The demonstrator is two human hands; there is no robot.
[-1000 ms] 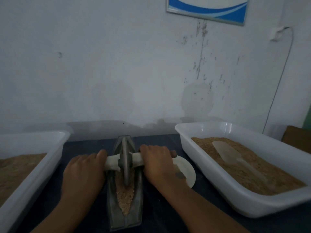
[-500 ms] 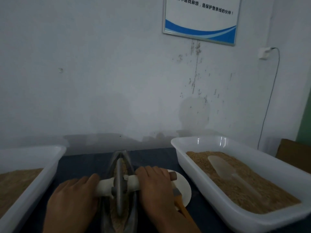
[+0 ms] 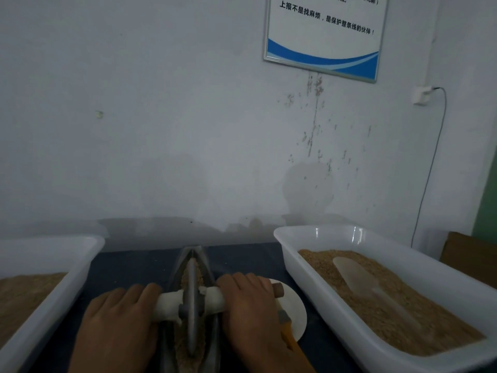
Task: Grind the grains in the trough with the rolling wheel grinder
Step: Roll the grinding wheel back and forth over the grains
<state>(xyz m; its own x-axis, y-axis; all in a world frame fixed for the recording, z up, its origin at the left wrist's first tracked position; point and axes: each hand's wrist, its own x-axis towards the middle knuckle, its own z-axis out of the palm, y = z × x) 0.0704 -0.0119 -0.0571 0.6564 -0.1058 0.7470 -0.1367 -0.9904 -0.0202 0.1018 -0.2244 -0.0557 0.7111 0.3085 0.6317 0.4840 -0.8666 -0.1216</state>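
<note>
A narrow metal trough (image 3: 200, 258) runs away from me at bottom centre, with tan grains (image 3: 185, 345) lying in it. The dark metal wheel (image 3: 191, 297) of the rolling grinder stands upright in the trough on a pale cross handle (image 3: 215, 300). My left hand (image 3: 118, 327) lies over the handle's left end, fingers curled around it. My right hand (image 3: 250, 308) grips the right side, and the handle's brown tip (image 3: 278, 290) sticks out past my fingers. The trough's near end is cut off by the frame.
A white tub (image 3: 376, 300) of brown grains with a translucent scoop (image 3: 357, 278) stands at right. Another white tub (image 3: 48, 300) with grains stands at left. A white dish (image 3: 295, 313) and an orange-handled tool (image 3: 291, 343) lie beside my right hand. A wall rises close behind the dark table.
The view has tilted upward, so hands and trough sit lower in frame. The wheel and both hands have rolled back along the trough toward me.
</note>
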